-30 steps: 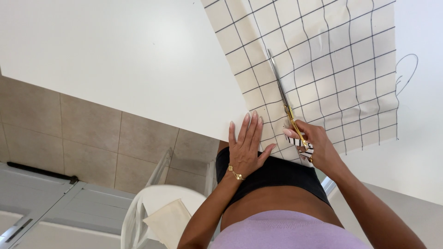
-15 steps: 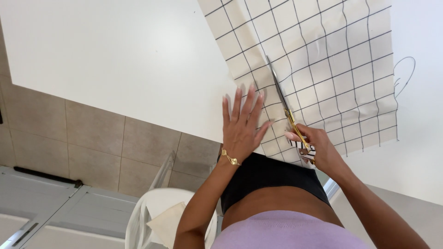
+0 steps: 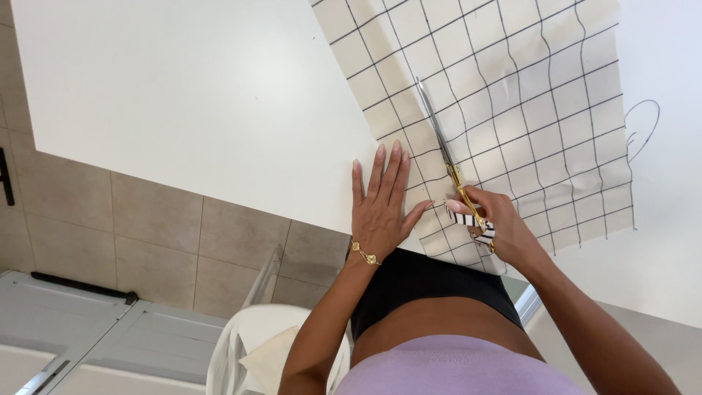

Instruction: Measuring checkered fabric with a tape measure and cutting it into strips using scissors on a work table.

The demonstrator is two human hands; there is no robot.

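**Grid-printed cloth under the scissors at the counter's near edge**

One sheet of cream cloth (image 3: 497,95) with a black grid lies flat on the white counter (image 3: 183,102), running from the near edge toward the far right corner. One pair of scissors (image 3: 446,157), with gold shanks and a striped handle, lies along the cloth, blades pointing away from the person.

Left hand (image 3: 380,208): flat, fingers spread, palm pressing the cloth's left border near the near edge. It grips nothing. One gold bracelet (image 3: 364,254) sits at the wrist.

Right hand (image 3: 497,227): closed around the scissor handles, fingers through the loops.

Handling, as judged: the cloth appears thin, light and limp; ripples show across its right half, so it would likely shift or bunch unless held flat beside the blades. Best held by a flat palm rather than by pinching.

Also present: one white chair (image 3: 248,344) below the counter's near edge, and a tiled floor (image 3: 153,234).
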